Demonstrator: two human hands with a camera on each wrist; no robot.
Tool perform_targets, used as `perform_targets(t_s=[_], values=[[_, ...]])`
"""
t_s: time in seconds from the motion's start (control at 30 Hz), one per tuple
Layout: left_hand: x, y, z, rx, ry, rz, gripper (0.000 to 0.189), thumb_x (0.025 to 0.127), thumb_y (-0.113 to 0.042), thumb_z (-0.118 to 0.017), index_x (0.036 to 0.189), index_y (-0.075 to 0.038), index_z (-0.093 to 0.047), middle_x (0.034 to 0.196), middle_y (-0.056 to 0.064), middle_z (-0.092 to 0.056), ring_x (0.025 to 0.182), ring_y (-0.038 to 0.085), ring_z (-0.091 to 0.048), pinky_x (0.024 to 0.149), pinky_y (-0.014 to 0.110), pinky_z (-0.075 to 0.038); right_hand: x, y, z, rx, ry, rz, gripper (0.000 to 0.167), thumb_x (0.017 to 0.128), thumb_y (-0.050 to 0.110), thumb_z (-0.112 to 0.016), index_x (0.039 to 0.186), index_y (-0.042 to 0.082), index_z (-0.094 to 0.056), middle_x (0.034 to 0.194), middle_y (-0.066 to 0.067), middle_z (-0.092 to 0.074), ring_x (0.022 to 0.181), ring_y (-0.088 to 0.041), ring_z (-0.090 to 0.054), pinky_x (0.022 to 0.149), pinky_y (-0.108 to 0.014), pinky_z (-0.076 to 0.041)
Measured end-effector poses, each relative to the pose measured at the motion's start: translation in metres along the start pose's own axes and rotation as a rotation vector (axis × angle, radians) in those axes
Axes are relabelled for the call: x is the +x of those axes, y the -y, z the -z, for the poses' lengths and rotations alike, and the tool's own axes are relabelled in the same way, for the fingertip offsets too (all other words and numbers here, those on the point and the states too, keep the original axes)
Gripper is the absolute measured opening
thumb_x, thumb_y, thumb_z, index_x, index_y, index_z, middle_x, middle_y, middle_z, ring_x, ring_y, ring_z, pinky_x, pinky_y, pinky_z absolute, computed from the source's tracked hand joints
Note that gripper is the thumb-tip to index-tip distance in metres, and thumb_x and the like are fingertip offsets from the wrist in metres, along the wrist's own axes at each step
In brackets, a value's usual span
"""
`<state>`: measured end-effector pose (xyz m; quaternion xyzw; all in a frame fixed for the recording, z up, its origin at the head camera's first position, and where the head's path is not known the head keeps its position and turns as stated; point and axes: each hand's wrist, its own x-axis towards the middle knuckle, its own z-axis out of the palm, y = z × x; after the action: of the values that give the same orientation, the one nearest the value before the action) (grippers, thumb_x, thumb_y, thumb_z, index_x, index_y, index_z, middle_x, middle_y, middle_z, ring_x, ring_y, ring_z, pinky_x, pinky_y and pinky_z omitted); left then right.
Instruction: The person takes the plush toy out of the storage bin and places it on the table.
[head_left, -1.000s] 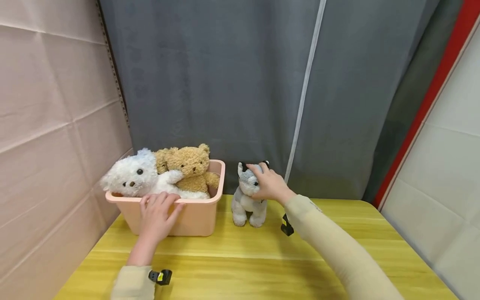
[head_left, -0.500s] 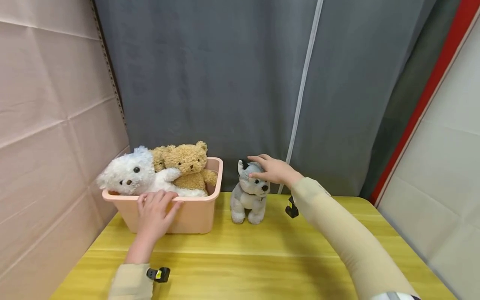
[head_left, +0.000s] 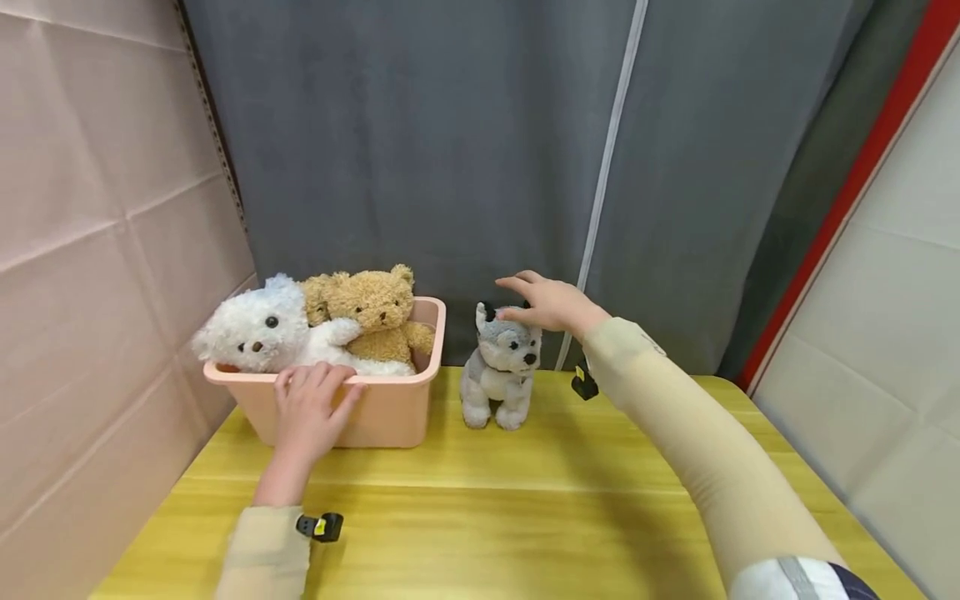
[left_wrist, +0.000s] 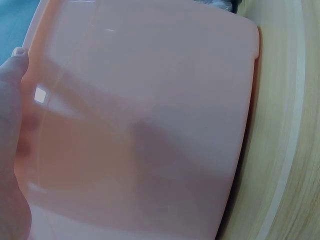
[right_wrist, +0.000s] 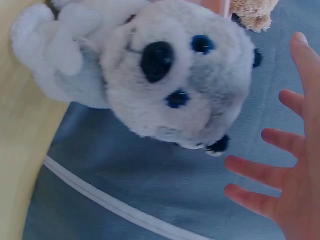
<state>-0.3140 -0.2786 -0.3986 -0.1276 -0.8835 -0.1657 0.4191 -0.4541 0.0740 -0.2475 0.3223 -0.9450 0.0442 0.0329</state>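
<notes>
A pink plastic bin [head_left: 382, 417] stands on the table at the left. My left hand [head_left: 309, 412] grips its front rim, the fingers over the edge and the thumb [left_wrist: 17, 65] along the outer wall. A grey-and-white plush husky [head_left: 501, 367] sits upright to the right of the bin. Just above its head my right hand [head_left: 551, 304] hovers with spread fingers. In the right wrist view a gap shows between the hand [right_wrist: 295, 155] and the plush husky's head [right_wrist: 175, 75]. Inside the bin, a white plush bear [head_left: 266, 329] leans beside a brown teddy bear [head_left: 375, 308].
Part of another brown plush [head_left: 317, 296] shows behind the white bear. A grey curtain [head_left: 420, 150] hangs behind the yellow wood table [head_left: 465, 525]. Pale cloth walls [head_left: 82, 275] stand at both sides.
My right hand has let go of the plush husky's head and lifted off it, fingers spreading. The husky stays seated in place. My left hand keeps its hold on the bin rim.
</notes>
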Motion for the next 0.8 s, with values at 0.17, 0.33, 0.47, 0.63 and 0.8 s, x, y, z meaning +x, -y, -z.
perform_targets(t_s=[0.17,0.33,0.47,0.63,0.8], values=[[0.006,0.002,0.003,0.006,0.018,0.003,0.026,0.091,-0.035,-0.065,0.107,-0.015,-0.062,0.096,0.005,-0.057,0.096,0.032,-0.047,0.097,0.056,-0.019,0.008,0.012,0.019,-0.008,-0.035,0.017,0.07,0.093,0.061,-0.05,0.152,0.027,-0.031,0.156,-0.009,-0.025,0.126,-0.032,-0.048,0.098,-0.052,-0.04],[0.006,0.005,0.006,0.019,0.01,0.009,0.025,0.09,-0.035,-0.066,0.106,-0.015,-0.062,0.095,0.005,-0.057,0.096,0.032,-0.048,0.097,0.057,-0.019,0.021,0.03,0.03,-0.009,-0.066,0.06,0.074,0.091,0.063,-0.05,0.153,0.028,-0.028,0.156,-0.008,-0.024,0.127,-0.03,-0.047,0.099,-0.05,-0.039],[0.007,0.005,0.005,0.025,0.016,0.008,0.024,0.091,-0.035,-0.065,0.106,-0.016,-0.062,0.096,0.005,-0.056,0.095,0.031,-0.048,0.098,0.055,-0.018,0.033,0.045,0.031,-0.01,-0.125,0.108,0.083,0.089,0.064,-0.053,0.155,0.029,-0.018,0.158,-0.006,-0.021,0.134,-0.031,-0.039,0.102,-0.05,-0.038],[0.003,0.001,0.0,0.025,0.032,0.013,0.025,0.092,-0.037,-0.063,0.106,-0.016,-0.063,0.096,0.004,-0.057,0.095,0.03,-0.05,0.099,0.055,-0.018,0.047,0.069,0.024,-0.062,-0.19,0.176,0.089,0.087,0.06,-0.06,0.156,0.03,-0.011,0.159,-0.004,-0.018,0.139,-0.031,-0.031,0.104,-0.05,-0.035],[-0.001,-0.002,0.001,0.024,0.02,0.014,0.026,0.091,-0.038,-0.065,0.105,-0.016,-0.063,0.094,0.004,-0.057,0.094,0.03,-0.05,0.098,0.055,-0.019,0.058,0.094,0.016,-0.09,-0.201,0.232,0.094,0.083,0.059,-0.066,0.156,0.032,-0.013,0.159,-0.004,-0.017,0.139,-0.029,-0.03,0.105,-0.051,-0.032]])
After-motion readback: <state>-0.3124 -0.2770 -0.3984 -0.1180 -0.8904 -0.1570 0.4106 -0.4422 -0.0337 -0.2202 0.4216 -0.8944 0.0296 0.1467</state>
